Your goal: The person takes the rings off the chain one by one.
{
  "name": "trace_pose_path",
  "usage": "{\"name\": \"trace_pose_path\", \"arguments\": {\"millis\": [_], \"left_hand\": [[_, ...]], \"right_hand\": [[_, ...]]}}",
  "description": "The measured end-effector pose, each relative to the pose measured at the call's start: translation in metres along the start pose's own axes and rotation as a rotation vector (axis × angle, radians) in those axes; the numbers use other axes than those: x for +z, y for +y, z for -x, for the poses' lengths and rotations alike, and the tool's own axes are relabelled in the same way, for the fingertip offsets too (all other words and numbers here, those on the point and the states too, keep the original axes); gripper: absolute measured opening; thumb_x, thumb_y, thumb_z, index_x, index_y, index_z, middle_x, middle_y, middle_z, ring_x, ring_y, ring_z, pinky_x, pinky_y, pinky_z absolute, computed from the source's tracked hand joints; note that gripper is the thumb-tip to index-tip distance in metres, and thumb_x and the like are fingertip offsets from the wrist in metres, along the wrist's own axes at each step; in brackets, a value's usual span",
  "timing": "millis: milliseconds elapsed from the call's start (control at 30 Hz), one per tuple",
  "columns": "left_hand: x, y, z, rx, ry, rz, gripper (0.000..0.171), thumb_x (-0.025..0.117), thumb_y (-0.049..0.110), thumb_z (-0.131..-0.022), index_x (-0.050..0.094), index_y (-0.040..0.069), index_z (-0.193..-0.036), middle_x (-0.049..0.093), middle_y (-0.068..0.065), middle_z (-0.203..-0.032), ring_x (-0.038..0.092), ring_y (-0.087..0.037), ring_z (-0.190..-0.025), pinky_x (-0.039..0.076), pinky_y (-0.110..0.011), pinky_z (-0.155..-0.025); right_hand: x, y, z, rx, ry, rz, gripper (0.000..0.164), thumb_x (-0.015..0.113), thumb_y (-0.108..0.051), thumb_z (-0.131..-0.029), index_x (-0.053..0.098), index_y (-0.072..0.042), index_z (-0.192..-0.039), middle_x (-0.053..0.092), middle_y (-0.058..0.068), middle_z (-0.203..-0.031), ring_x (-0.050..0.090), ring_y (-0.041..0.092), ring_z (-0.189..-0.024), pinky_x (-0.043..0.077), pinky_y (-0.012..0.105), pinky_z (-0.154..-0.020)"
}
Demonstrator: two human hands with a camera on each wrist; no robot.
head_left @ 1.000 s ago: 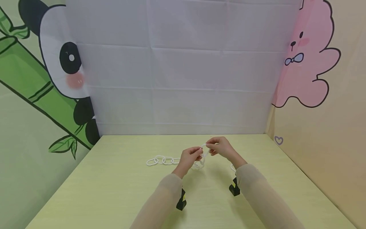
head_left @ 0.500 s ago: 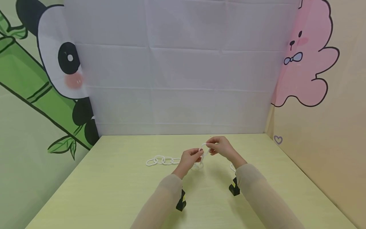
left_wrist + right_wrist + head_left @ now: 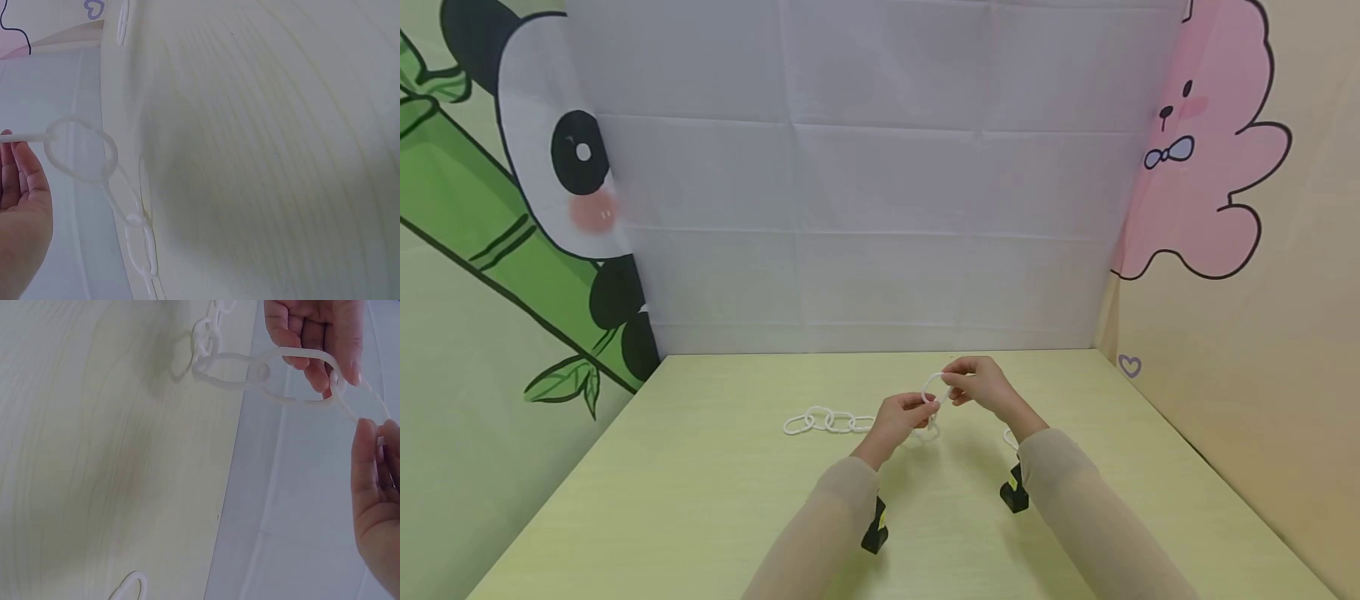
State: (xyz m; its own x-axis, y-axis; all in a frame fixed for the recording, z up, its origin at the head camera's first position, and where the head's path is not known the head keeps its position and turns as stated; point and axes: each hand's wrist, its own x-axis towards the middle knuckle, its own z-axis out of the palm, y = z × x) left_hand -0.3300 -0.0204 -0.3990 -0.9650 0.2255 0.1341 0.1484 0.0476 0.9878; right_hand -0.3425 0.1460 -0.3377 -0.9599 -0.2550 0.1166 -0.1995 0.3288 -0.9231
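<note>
A white chain of oval plastic-looking links (image 3: pixel 829 419) lies partly on the table and rises to my hands. My left hand (image 3: pixel 895 422) pinches a raised part of it between thumb and fingers, near where two links join. My right hand (image 3: pixel 983 388) pinches the end link (image 3: pixel 924 387), held up between both hands. Seen from the right wrist, the left hand (image 3: pixel 319 337) sits above the right hand (image 3: pixel 378 487), and a hanging link (image 3: pixel 306 352) leads back to the table. The left wrist view shows the left hand (image 3: pixel 22 219) beside a raised link (image 3: pixel 112 156).
A separate white link (image 3: pixel 1008 439) lies by the right sleeve, partly hidden. Black wrist devices (image 3: pixel 875 527) hang beneath both sleeves. The pale wooden table (image 3: pixel 700 500) ends at a white cloth backdrop (image 3: pixel 880 208), with cartoon-printed walls at the sides.
My left hand has shifted slightly right and down along the chain. More of the end link shows between the hands. The right hand has barely moved.
</note>
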Motion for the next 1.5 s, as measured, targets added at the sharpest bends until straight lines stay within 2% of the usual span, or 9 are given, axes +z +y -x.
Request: {"name": "trace_pose_path", "arguments": {"millis": [167,300,533,767,867,967,1067,1300,1500], "left_hand": [[0.000,0.004,0.002,-0.005,0.005,-0.002,0.025,0.061,0.012,-0.090,0.063,-0.008,-0.106,0.066,-0.015,-0.095,0.062,-0.028,-0.091,0.051,-0.031,-0.078],[-0.002,-0.007,-0.005,-0.007,0.009,0.026,0.027,0.063,0.014,-0.089,0.064,-0.007,-0.106,0.067,-0.016,-0.095,0.062,-0.023,-0.088,0.051,-0.030,-0.077],[-0.002,-0.022,-0.015,-0.009,0.031,0.008,0.032,0.063,0.020,-0.089,0.064,-0.004,-0.110,0.067,-0.008,-0.094,0.062,-0.018,-0.086,0.051,-0.029,-0.077],[-0.002,-0.021,-0.016,-0.008,0.048,0.021,0.035,0.063,0.018,-0.089,0.061,-0.007,-0.113,0.066,-0.010,-0.095,0.061,-0.015,-0.082,0.051,-0.029,-0.077],[-0.003,-0.020,-0.015,-0.003,0.054,0.032,0.034,0.063,0.017,-0.089,0.061,-0.007,-0.113,0.066,-0.011,-0.095,0.061,-0.014,-0.081,0.052,-0.028,-0.077],[-0.004,-0.020,-0.015,0.013,0.052,0.045,0.034,0.063,0.016,-0.089,0.061,-0.009,-0.112,0.066,-0.012,-0.095,0.060,-0.013,-0.080,0.052,-0.028,-0.076],[-0.005,-0.018,-0.014,0.015,0.048,0.054,0.032,0.062,0.014,-0.090,0.060,-0.010,-0.111,0.066,-0.014,-0.095,0.060,-0.014,-0.079,0.052,-0.028,-0.076],[-0.003,0.011,0.007,0.040,0.040,0.042,0.028,0.056,0.006,-0.092,0.058,-0.015,-0.110,0.065,-0.019,-0.094,0.059,-0.016,-0.079,0.052,-0.030,-0.077],[-0.003,0.012,0.007,0.041,0.046,0.055,0.027,0.056,0.004,-0.092,0.058,-0.015,-0.110,0.064,-0.020,-0.094,0.060,-0.018,-0.080,0.051,-0.031,-0.078]], "right_hand": [[-0.002,0.008,-0.004,-0.011,0.009,-0.010,0.022,0.059,-0.004,-0.090,0.059,0.013,-0.102,0.058,0.016,-0.077,0.058,0.019,-0.063,0.055,0.035,-0.063],[-0.004,0.022,-0.011,-0.022,0.019,-0.017,0.022,0.062,-0.011,-0.089,0.061,0.009,-0.101,0.059,0.020,-0.081,0.058,0.018,-0.064,0.055,0.032,-0.062],[-0.005,0.023,-0.012,-0.035,0.023,-0.042,0.019,0.062,-0.010,-0.089,0.062,0.007,-0.097,0.060,0.015,-0.075,0.057,0.017,-0.062,0.055,0.030,-0.060],[-0.005,0.025,-0.015,0.031,0.048,-0.046,0.023,0.060,-0.007,-0.090,0.059,0.011,-0.105,0.063,0.017,-0.087,0.058,0.016,-0.065,0.055,0.031,-0.062],[-0.007,0.027,-0.015,0.016,0.045,-0.041,0.025,0.059,-0.009,-0.091,0.058,0.012,-0.106,0.063,0.023,-0.094,0.059,0.018,-0.066,0.055,0.032,-0.064],[-0.009,0.031,-0.015,-0.034,0.025,-0.066,0.026,0.062,-0.014,-0.090,0.060,0.009,-0.102,0.064,0.019,-0.090,0.059,0.019,-0.065,0.055,0.031,-0.062],[-0.008,0.026,-0.012,-0.033,0.024,-0.065,0.025,0.061,-0.012,-0.090,0.059,0.010,-0.102,0.064,0.014,-0.085,0.059,0.019,-0.065,0.055,0.032,-0.063],[-0.007,0.020,-0.009,0.010,0.046,-0.059,0.021,0.057,-0.006,-0.092,0.058,0.010,-0.105,0.064,0.015,-0.084,0.057,0.015,-0.062,0.054,0.029,-0.060],[-0.007,0.025,-0.012,0.017,0.048,-0.058,0.023,0.056,-0.006,-0.092,0.058,0.009,-0.109,0.062,0.022,-0.090,0.057,0.016,-0.062,0.054,0.028,-0.061]]}}
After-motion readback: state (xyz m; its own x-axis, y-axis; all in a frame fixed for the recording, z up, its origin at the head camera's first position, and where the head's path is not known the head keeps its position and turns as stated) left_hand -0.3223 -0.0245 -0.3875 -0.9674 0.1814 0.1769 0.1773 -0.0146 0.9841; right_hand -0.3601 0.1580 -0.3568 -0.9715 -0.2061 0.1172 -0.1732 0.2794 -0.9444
